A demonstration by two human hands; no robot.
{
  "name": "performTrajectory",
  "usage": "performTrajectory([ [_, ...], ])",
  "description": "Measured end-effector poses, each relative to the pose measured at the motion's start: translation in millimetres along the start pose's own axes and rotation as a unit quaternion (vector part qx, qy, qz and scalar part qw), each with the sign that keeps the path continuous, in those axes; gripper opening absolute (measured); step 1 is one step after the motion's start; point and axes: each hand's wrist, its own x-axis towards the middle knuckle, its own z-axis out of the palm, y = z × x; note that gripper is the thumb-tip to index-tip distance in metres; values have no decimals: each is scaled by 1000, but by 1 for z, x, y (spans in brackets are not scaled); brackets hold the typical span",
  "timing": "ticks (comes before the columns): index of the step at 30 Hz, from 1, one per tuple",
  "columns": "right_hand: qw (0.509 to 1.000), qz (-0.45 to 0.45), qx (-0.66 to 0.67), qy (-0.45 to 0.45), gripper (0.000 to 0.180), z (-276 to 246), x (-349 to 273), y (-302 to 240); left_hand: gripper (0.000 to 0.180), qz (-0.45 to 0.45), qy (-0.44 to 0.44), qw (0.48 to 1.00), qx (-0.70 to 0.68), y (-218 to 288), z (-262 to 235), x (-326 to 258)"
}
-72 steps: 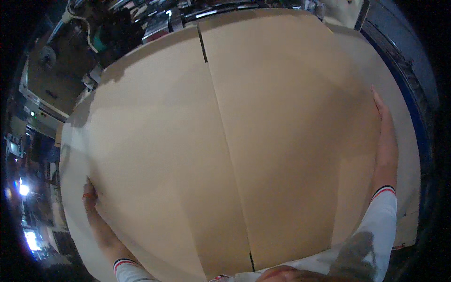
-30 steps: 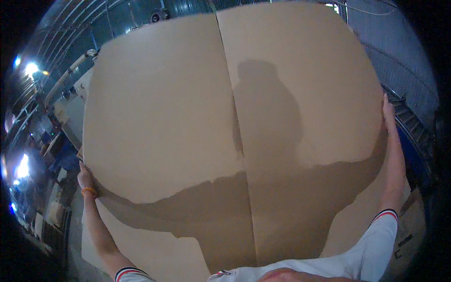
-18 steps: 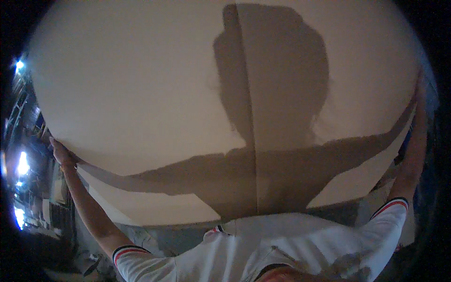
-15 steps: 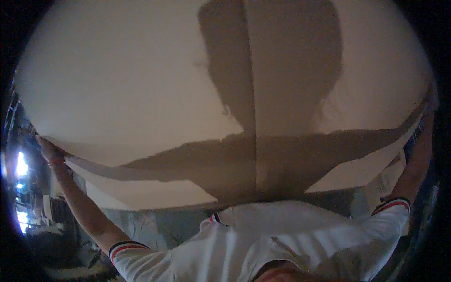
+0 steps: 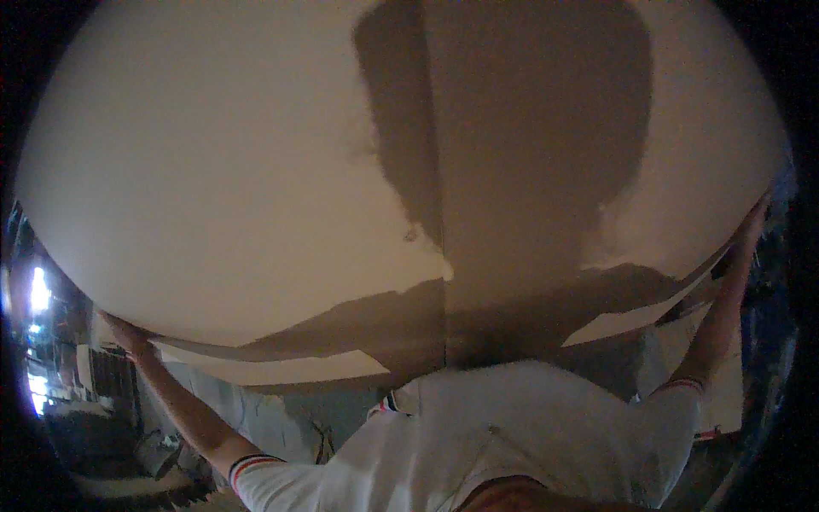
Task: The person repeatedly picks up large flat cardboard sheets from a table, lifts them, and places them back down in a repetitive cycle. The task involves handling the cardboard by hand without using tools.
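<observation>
Both hands [image 5: 128, 331] under flat, overhead cardboard sheet [image 5: 256, 171]

A large flattened cardboard sheet [image 5: 256, 171], plain tan, fills nearly the whole view, raised up in front of and above the person. A straight seam runs down its middle, and a dark shadow falls across its centre and lower part. Its lower left edge rests on the left hand [image 5: 124, 328]; its right edge lies against the raised right hand [image 5: 752, 218]. Loose flaps hang along the lower edge between both hands.

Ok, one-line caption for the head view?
Left hand and right hand grip opposite edges of a large cardboard sheet raised overhead.
</observation>
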Motion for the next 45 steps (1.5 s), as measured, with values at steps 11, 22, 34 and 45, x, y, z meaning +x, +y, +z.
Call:
performTrajectory([
  [11, 920, 280, 242, -126, 74, -18, -103, 104, 77, -77, 74, 993, -39, -34, 10, -120],
  [22, 956, 145, 238, -95, 67, 62, -30, -6, 78, -122, 116, 981, -98, 39, 50, 0],
  [34, 977, 176, -74, 96, 73, 57, -45, -40, 82, -118, 147, 982, -27, 57, 48, -16],
  [45, 926, 179, 328, -62, 65, -74, -214, 253, 76, -229, -43, 955, -182, -146, -50, -250],
])
